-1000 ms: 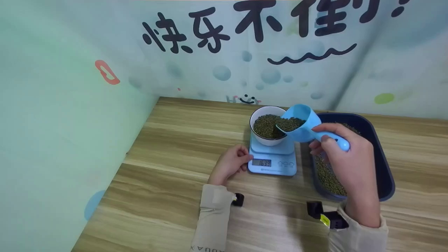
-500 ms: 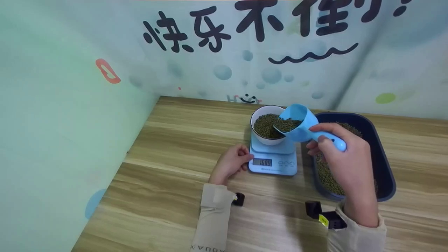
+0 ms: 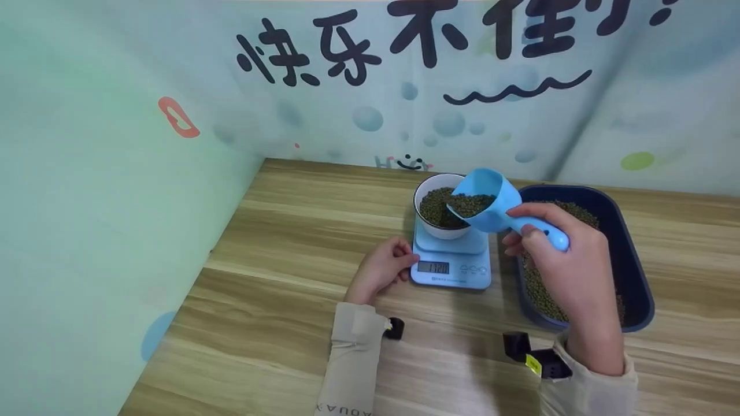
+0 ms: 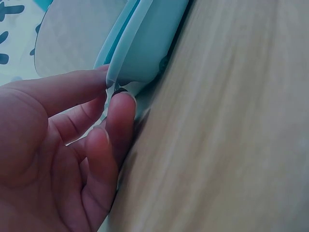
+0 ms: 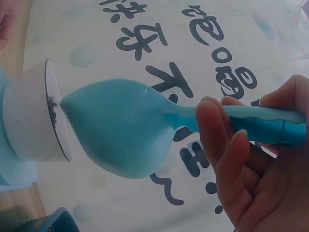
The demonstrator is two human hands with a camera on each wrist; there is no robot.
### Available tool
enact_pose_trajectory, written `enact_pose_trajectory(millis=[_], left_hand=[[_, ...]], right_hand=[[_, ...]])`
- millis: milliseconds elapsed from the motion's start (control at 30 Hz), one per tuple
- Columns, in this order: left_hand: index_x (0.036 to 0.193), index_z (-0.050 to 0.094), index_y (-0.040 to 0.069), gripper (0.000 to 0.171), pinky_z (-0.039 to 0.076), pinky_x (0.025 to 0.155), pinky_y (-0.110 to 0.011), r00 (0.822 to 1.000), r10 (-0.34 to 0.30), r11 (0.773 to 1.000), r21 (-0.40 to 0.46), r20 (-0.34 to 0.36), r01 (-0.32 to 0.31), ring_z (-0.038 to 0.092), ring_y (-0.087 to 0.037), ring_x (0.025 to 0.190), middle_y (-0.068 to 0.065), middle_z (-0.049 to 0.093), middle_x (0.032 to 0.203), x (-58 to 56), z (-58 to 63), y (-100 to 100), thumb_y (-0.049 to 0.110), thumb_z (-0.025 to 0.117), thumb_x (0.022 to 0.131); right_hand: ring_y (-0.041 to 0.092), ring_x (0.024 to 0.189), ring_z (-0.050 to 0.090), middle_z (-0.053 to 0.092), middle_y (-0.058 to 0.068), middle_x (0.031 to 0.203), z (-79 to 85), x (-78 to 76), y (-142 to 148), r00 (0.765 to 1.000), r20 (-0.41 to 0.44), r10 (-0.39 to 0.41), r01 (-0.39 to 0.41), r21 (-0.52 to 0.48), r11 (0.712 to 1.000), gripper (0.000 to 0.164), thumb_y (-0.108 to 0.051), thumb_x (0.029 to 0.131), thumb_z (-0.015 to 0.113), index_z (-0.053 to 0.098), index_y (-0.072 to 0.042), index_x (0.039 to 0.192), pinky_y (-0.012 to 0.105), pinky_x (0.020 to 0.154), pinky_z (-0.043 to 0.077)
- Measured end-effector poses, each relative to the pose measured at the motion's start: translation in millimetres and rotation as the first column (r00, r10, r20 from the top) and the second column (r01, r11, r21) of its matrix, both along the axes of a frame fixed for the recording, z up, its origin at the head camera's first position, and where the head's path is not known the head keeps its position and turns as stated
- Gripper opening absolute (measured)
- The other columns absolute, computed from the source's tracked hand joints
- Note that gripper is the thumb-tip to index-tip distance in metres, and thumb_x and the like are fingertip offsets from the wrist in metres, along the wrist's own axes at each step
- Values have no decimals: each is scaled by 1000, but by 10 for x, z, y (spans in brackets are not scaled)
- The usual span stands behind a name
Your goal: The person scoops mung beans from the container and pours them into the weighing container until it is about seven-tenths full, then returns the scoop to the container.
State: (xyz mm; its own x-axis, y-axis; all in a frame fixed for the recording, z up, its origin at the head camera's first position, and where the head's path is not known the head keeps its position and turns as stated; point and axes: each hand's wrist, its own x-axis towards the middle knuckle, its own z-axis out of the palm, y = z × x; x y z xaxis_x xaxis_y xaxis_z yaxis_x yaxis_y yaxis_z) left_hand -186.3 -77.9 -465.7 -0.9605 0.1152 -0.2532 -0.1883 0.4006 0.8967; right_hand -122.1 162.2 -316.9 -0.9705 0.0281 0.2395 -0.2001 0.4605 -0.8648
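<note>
A white bowl [image 3: 444, 233] with a dark rim, holding green mung beans [image 3: 435, 205], stands on a light-blue kitchen scale [image 3: 451, 281] with a lit display. My right hand [image 3: 578, 260] grips the handle of a blue scoop [image 3: 502, 203]. The scoop tilts left with its lip over the bowl's right side and beans inside it. In the right wrist view, the scoop's underside [image 5: 120, 130] hides most of its load. My left hand [image 3: 381, 267] pinches the scale's left edge, thumb on top and a finger lower down, as the left wrist view shows.
A dark-blue basin [image 3: 633, 277] of mung beans stands right of the scale, partly under my right forearm. The wooden table [image 3: 289, 242] meets a printed wall sheet [image 3: 324, 127] behind and a pale green wall [image 3: 87, 202] at left.
The scoop and my right hand have shifted slightly left, further over the bowl. The scale's displayed number has risen. My left hand stays at the scale's edge.
</note>
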Motion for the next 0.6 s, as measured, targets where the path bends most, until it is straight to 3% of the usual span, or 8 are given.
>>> enact_pose_trajectory(millis=[600], left_hand=[[84, 54, 12, 12, 39, 43, -22, 999, -7, 1000, -25, -34, 7, 54, -16, 53, -3, 55, 66, 1, -3, 2, 21, 62, 85]], right_hand=[[15, 63, 62, 65, 3, 75, -33, -14, -7, 999, -22, 40, -40, 4, 999, 22, -14, 88, 48, 64, -19, 102, 23, 50, 48]])
